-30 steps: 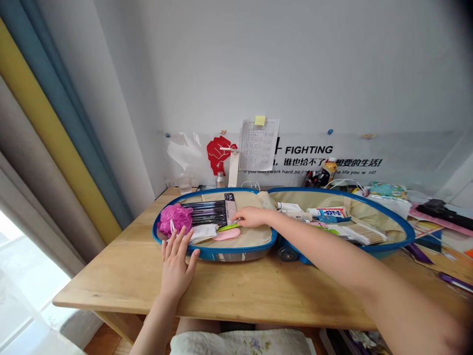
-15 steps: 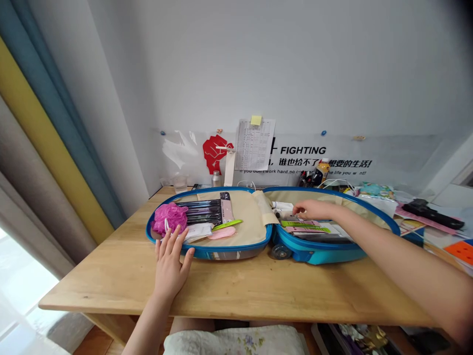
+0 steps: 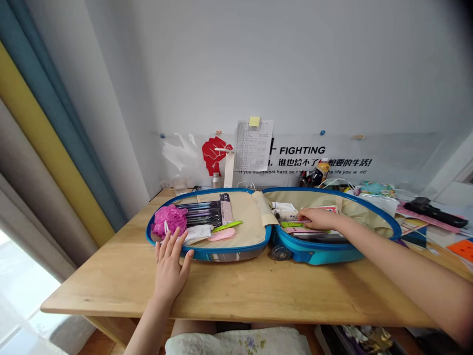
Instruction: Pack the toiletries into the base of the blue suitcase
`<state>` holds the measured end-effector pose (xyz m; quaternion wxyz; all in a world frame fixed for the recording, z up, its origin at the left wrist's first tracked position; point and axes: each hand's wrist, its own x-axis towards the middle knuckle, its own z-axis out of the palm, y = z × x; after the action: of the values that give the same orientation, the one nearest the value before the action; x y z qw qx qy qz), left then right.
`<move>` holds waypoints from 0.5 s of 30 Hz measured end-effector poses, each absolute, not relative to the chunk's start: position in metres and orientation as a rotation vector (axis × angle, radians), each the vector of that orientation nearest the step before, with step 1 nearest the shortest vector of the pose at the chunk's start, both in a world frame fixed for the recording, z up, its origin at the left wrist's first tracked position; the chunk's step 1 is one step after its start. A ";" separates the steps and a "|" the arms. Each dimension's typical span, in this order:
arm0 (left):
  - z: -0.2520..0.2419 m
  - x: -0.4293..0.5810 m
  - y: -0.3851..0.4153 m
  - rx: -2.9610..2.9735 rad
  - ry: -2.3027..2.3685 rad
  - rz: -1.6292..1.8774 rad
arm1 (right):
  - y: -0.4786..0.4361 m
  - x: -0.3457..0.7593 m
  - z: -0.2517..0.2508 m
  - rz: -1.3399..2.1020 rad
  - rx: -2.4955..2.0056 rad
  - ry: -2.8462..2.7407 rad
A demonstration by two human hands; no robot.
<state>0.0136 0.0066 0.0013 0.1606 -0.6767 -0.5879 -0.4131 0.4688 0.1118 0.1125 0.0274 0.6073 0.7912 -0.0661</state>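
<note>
Left hand (image 3: 170, 271) sat spread wide on the blue suitcase (image 3: 318, 255) rim, just by the pink loofah (image 3: 169, 222). Right hand (image 3: 318, 219) was down on the packets (image 3: 305, 230) in the other half, grip narrow, couldn't tell if it held anything. Case lay open on the counter (image 3: 111, 281).

From where I'm watching remotely, a pale gray wall (image 3: 236, 64) rises behind the wooden table (image 3: 111, 291), with a clear printed poster (image 3: 332, 155) fixed to it. Left of the table hang yellow, blue and gray curtains (image 3: 48, 148), beside a bright window (image 3: 22, 291), above a wood floor (image 3: 98, 342).
</note>
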 end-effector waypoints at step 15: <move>0.002 0.013 0.006 -1.952 -1.723 -1.182 | 0.118 0.464 0.130 -0.512 2.218 2.605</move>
<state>0.0133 0.0060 0.0019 0.1407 -0.6758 -0.5967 -0.4092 0.4644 0.1179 0.1302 -0.1583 0.6330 0.7436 -0.1462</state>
